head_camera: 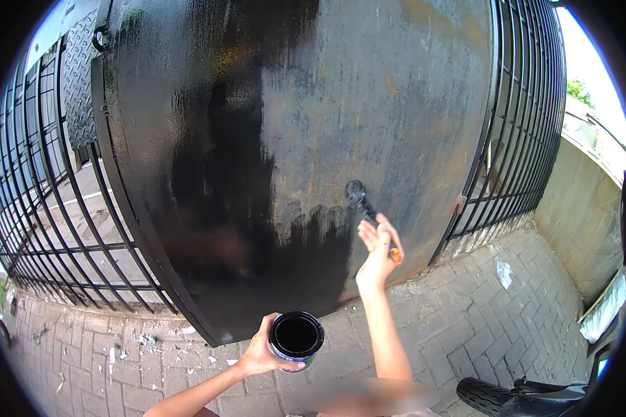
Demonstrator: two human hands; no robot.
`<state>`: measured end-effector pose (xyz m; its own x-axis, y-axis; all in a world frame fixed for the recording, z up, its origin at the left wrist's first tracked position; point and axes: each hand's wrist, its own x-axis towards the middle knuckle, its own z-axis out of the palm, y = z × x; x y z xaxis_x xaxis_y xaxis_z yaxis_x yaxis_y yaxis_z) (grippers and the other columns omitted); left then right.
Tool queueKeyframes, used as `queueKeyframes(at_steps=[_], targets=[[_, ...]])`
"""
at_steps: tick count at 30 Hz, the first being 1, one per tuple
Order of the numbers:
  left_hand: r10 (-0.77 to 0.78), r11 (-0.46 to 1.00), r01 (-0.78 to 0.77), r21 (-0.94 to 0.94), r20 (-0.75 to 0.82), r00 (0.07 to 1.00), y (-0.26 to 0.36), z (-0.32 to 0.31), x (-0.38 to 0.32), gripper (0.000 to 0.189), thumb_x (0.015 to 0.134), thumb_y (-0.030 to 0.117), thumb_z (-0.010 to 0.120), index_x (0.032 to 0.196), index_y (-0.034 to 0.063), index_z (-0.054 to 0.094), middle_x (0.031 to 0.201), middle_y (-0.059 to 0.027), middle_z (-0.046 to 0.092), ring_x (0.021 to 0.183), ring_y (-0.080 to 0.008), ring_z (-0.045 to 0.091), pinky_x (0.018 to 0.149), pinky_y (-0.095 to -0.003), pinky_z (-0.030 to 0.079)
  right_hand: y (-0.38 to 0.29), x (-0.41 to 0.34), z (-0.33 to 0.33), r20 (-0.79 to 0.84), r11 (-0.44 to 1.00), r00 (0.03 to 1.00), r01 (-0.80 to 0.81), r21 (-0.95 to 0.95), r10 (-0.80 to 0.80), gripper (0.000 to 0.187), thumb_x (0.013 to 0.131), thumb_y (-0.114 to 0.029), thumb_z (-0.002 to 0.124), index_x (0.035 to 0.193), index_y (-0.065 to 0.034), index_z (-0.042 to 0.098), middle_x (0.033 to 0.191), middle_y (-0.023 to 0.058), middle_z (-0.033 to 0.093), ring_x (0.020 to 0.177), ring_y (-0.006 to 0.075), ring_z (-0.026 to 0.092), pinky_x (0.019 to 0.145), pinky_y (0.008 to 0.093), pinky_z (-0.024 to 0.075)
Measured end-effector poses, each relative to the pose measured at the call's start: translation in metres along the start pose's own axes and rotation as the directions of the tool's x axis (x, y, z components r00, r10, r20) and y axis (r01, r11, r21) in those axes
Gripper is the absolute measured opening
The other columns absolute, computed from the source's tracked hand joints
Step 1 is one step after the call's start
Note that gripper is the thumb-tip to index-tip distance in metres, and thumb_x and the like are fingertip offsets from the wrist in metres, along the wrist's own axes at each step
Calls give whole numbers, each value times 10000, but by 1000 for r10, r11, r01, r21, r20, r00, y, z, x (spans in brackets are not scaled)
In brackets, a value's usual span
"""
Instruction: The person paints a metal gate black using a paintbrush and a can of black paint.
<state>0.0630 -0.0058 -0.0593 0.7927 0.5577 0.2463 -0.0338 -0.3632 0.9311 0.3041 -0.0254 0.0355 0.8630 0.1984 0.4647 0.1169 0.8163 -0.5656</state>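
Note:
My left hand [263, 349] grips an open paint can [296, 339] low in front of me, with dark paint inside. In my right hand [381, 245] is a paintbrush [360, 197] with black-coated bristles and an orange handle end; the bristles point up toward a large metal gate panel [375, 114]. Whether they touch the panel cannot be told. Wet-looking black paint [229, 208] covers much of the panel's left part and its lower middle, with a ragged upper edge. The right part is grey with rusty streaks.
Barred metal fencing flanks the panel at left [52, 208] and right [521, 104]. Brick paving [480, 323] lies below, with white scraps at left. A black tire [482, 396] is at lower right, near a concrete wall [579, 213].

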Motion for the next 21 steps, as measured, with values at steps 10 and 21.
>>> queueKeyframes(at_steps=[10, 21], targets=[[2, 999, -1, 43, -16, 1000, 3, -2, -4, 1033, 500, 291, 904, 1264, 12, 267, 1182, -147, 509, 1154, -229, 487, 1023, -364, 365, 76, -95, -127, -240, 886, 906, -402, -231, 348, 197, 894, -112, 533, 962, 53, 618, 811, 154, 652, 680, 211, 662, 601, 283, 555], [13, 1000, -13, 6, 7, 1000, 7, 1, -3, 1019, 495, 262, 906, 1252, 13, 272, 1174, -141, 516, 1148, -221, 491, 1017, -360, 363, 7, 9, 6, -74, 1000, 997, -15, 7, 16, 268, 912, -188, 543, 1056, 33, 592, 851, 179, 655, 765, 241, 668, 684, 315, 545]])
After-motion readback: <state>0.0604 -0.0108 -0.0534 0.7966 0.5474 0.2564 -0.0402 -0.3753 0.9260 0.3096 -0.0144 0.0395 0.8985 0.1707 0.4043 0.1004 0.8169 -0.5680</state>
